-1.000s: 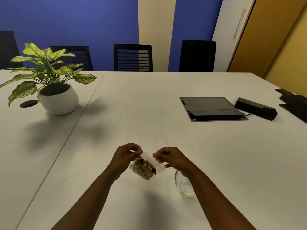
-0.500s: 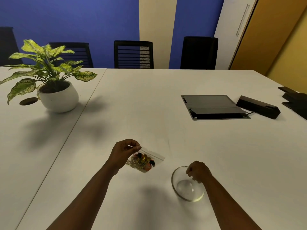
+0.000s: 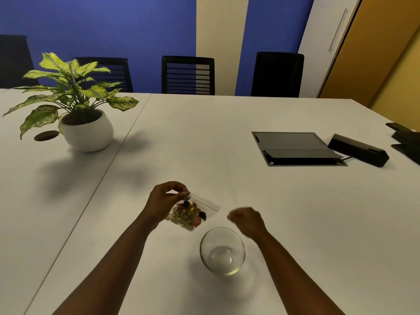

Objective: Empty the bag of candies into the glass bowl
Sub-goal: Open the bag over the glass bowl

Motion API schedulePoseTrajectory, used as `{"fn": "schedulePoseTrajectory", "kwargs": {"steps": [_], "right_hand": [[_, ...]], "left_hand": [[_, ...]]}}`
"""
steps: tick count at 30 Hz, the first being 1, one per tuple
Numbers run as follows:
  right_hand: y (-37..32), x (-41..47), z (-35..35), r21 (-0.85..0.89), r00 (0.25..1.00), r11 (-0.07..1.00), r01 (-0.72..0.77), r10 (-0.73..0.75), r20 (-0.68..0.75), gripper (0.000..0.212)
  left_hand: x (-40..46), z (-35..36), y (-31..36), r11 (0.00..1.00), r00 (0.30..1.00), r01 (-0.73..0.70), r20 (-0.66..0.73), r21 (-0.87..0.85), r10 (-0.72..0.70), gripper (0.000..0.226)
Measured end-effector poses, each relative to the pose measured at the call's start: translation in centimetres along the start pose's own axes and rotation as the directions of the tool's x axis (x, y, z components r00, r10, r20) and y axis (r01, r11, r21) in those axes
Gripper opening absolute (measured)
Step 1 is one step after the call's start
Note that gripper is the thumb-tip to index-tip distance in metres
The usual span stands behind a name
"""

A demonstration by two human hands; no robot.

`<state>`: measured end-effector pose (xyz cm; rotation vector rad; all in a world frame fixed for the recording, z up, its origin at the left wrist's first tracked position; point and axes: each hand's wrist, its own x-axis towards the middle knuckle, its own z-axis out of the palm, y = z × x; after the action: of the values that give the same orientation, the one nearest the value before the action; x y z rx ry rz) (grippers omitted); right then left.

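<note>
The bag (image 3: pixel 195 214) is being held above the table (image 3: pixel 204 137) by the left hand (image 3: pixel 165 201), its top edge near one corner being pinched between the thumb and fingertips (image 3: pixel 185 194). The bag is clear and is hanging tilted, with its free corner pointing toward the right hand (image 3: pixel 246 220). Candies (image 3: pixel 187 215) in gold, red and dark wrappers are being kept inside it, bunched toward its lower end. Whether the seal is open cannot be told.

The bowl (image 3: pixel 222 250) is being left upright on the table, just below and to the right of the bag, apart from it. It is clear glass and nothing is seen inside it.

The right hand is being held in the air beyond the bowl's far right rim, near it but not touching. It is blurred; the fingers are seen curled inward in a loose fist with nothing gripped. The two hands are apart, with the bag's free corner lying between them.

Farther off, a plant (image 3: pixel 75 96) in a white pot is being shown at the left, beside a round cable hole (image 3: pixel 46 135). A grey cable hatch (image 3: pixel 295 148) is set into the table at the right, with a black box (image 3: pixel 358 150) just beside it. Three black chairs (image 3: pixel 188 75) are lined up behind the table against a blue and cream wall.
</note>
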<state>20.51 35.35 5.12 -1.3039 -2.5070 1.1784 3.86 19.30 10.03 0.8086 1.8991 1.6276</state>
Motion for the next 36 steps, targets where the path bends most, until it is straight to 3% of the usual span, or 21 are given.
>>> {"fn": "schedulePoseTrajectory", "kwargs": {"steps": [2,4,8,17,29,36], "right_hand": [[-2.6,-0.3,-1.1,0.272,0.989,0.953,0.133,-0.111,-0.097,0.026],[-5.1,-0.7,-1.9,0.368,0.967,0.899,0.238,-0.255,-0.002,0.026],[-7.7,-1.2,-2.0,0.130,0.918,0.919,0.373,-0.386,0.088,0.022],[-7.8,-1.2,-1.6,0.065,0.940,0.940,0.335,-0.338,0.038,0.017],[-8.0,-1.7,-1.4,0.317,0.970,0.937,0.147,-0.199,0.137,0.014],[-8.0,-2.1,-1.2,0.362,0.975,0.916,0.173,-0.210,0.066,0.017]], "left_hand": [[0.0,0.0,0.0,1.000,1.000,-0.001,0.005,0.005,0.001,0.017],[0.1,0.1,0.0,1.000,1.000,-0.003,0.020,0.019,0.003,0.017],[0.4,0.1,0.5,0.998,0.998,-0.022,0.059,0.059,0.019,0.015],[0.7,0.0,0.9,0.997,0.994,-0.027,0.109,0.072,0.019,0.016],[0.9,0.3,1.0,1.000,0.995,0.003,0.104,-0.017,-0.001,0.015],[0.9,0.8,0.3,1.000,0.996,0.011,0.085,0.027,-0.013,0.020]]}}
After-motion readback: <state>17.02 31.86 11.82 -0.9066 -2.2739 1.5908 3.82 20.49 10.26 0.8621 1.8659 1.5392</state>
